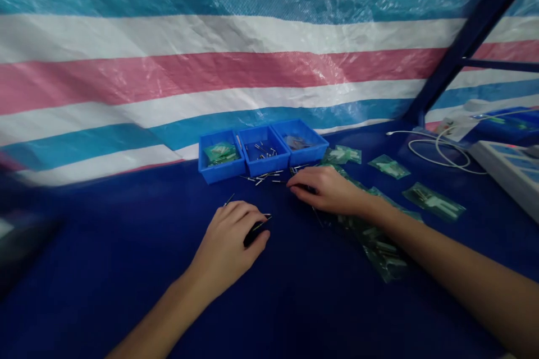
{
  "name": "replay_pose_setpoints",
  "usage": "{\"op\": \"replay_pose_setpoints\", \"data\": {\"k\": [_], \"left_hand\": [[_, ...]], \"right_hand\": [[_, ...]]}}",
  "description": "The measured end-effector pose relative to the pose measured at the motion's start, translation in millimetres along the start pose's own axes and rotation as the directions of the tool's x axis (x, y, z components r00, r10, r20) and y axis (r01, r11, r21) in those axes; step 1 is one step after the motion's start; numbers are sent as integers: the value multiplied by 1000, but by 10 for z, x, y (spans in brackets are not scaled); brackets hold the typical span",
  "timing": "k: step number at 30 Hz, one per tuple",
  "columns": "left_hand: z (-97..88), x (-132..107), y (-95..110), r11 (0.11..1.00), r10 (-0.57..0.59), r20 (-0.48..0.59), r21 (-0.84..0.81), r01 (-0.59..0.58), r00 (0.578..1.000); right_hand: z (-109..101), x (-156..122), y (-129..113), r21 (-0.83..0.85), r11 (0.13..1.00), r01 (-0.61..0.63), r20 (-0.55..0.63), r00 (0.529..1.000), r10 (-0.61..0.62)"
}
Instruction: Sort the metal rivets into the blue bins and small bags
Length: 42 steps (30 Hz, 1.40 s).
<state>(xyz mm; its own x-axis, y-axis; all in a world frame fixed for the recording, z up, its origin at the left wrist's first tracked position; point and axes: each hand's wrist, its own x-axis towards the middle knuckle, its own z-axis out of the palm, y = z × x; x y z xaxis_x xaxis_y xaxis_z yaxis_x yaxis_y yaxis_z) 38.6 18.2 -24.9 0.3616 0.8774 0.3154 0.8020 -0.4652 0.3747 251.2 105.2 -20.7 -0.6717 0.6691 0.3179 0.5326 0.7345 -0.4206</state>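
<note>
My left hand (231, 241) is above the dark blue table, its fingers curled. A thin metal rod (263, 221) shows between its thumb and fingers, and another slim rod end (229, 199) pokes out past the knuckles. To the right, my right hand (322, 188) is low over the table, fingertips bent down and together; whatever they grip is hidden. Loose thin metal rods (263, 176) lie just beyond and left of its fingertips. Clear bags of small white and metal parts (383, 252) lie partly under my right forearm.
Three blue bins stand side by side at the back: the left bin (208, 173) holds green-tinted bags, the middle bin (269, 167) loose metal pieces, the right bin (309, 154) clear bags. More bags (433, 202), a white cable (452, 165) and a pale device (505, 171) lie right. Striped sheeting (210, 76) hangs behind.
</note>
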Motion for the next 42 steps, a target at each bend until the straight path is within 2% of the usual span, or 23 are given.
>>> {"op": "replay_pose_setpoints", "data": {"k": [5,16,22,25,33,42], "left_hand": [[28,-6,-29,993,62,-13,106,-61,998],[39,20,-62,990,47,-71,139,-37,996],[23,32,-56,997,-5,-73,77,10,997],[0,31,-34,998,-19,-78,63,24,997],[-16,33,-46,998,-24,-70,48,28,997],[-23,27,-38,999,-41,-82,26,44,996]], "right_hand": [[-48,-8,5,-131,991,40,51,998,-33],[-68,-4,39,-274,962,-3,65,998,21],[-327,-38,70,-409,903,-129,44,986,161],[-387,-87,143,-477,857,-194,41,969,242],[-280,-90,181,-546,815,-193,101,951,293],[-180,-37,51,-597,775,-207,47,955,292]]}}
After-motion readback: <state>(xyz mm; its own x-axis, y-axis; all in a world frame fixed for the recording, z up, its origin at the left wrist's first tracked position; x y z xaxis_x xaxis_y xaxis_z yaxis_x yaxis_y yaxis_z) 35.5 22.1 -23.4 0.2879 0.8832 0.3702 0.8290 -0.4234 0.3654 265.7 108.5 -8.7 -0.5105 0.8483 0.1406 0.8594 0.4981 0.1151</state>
